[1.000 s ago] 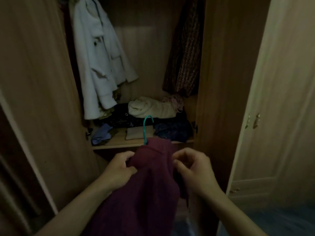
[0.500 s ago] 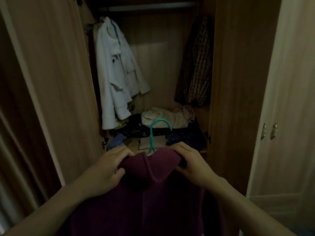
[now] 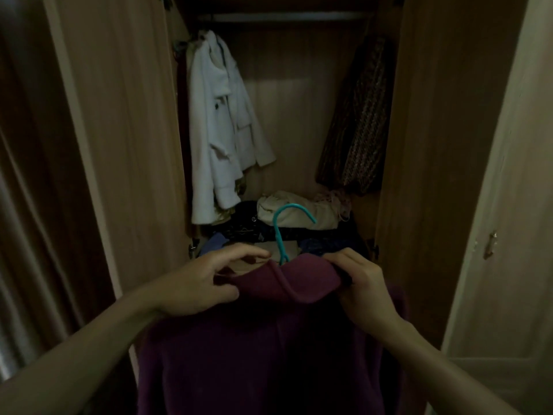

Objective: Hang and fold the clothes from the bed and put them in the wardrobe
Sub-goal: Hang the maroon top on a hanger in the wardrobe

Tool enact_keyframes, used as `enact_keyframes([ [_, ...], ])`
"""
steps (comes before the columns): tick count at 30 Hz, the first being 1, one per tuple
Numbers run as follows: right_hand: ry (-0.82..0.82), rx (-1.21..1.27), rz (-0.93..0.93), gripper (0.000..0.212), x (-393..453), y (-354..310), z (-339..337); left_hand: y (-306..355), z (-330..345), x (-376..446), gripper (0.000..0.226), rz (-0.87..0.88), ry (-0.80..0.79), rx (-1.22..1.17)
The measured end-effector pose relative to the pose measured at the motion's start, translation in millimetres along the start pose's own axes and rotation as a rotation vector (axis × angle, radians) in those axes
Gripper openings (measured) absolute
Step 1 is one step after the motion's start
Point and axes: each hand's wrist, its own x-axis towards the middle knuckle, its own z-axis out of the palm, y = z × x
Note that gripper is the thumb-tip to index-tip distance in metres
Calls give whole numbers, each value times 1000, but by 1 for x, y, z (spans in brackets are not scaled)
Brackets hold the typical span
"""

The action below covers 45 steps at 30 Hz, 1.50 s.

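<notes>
A dark maroon garment [image 3: 269, 354] hangs in front of me on a teal hanger [image 3: 281, 232], whose hook sticks up above the folded collar. My left hand [image 3: 203, 283] holds the garment's left shoulder by the collar. My right hand [image 3: 362, 283] grips the collar's right end. Both hands are at the open wardrobe's front, well below the hanging rail [image 3: 281, 17].
A white coat [image 3: 221, 136] hangs at the rail's left and a dark patterned garment [image 3: 356, 124] at its right, with a gap between them. Folded clothes [image 3: 296, 214] are piled on the shelf. The wardrobe doors [image 3: 119, 130] stand open on both sides.
My view has tilted up, so the rail is now in sight. The garment and hanger have risen slightly and the collar is spread wider between my hands.
</notes>
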Motion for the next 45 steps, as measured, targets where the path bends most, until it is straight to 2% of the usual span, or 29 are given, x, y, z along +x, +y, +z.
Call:
enact_keyframes([
  [2, 5, -23, -5, 38, 2, 1, -5, 5, 4, 12, 64, 21, -44, -155],
  [5, 19, -46, -28, 36, 4, 3, -16, 4, 9, 36, 61, -70, -90, -441],
  [7, 31, -55, -49, 31, 6, 2, -25, 3, 7, 48, 54, -43, -111, -376],
  [10, 51, -72, -43, 28, 5, 4, -37, 4, 0, 52, 44, 80, -116, -75],
  [14, 78, -69, -21, 26, 2, 11, -46, 5, -12, 50, 30, 154, -147, -87],
  [18, 73, -52, -2, 23, 4, 14, -46, 10, -11, 51, 35, 112, -144, -89],
  [20, 67, -51, 11, 24, 3, 16, -44, 13, -7, 51, 27, 135, -75, 7],
  [22, 71, -52, 38, 26, 4, 19, -43, 13, -5, 50, 19, 211, 70, 183],
  [27, 83, -98, 105, 39, 8, 23, -40, -16, -5, 37, 17, 516, 473, 929],
  [29, 103, -125, 125, 43, 12, 25, -42, -29, -3, 31, 15, 575, 563, 1035],
  [31, 121, -144, 127, 44, 17, 23, -42, -37, 2, 28, 15, 612, 583, 1077],
  [33, 126, -147, 126, 42, 21, 20, -41, -43, 5, 23, 13, 582, 509, 1074],
  [36, 120, -142, 129, 39, 24, 17, -41, -47, 2, 12, 10, 396, 379, 932],
  [37, 125, -139, 128, 38, 25, 17, -41, -47, 2, 10, 12, 343, 384, 832],
  [39, 145, -132, 127, 37, 25, 17, -42, -43, 2, 11, 20, 317, 495, 671],
  [42, 171, -127, 130, 38, 28, 15, -41, -38, -3, 30, 32, 270, 661, 677],
  [45, 189, -134, 119, 40, 32, 11, -41, -44, -10, 50, 52, 164, 567, 623],
])
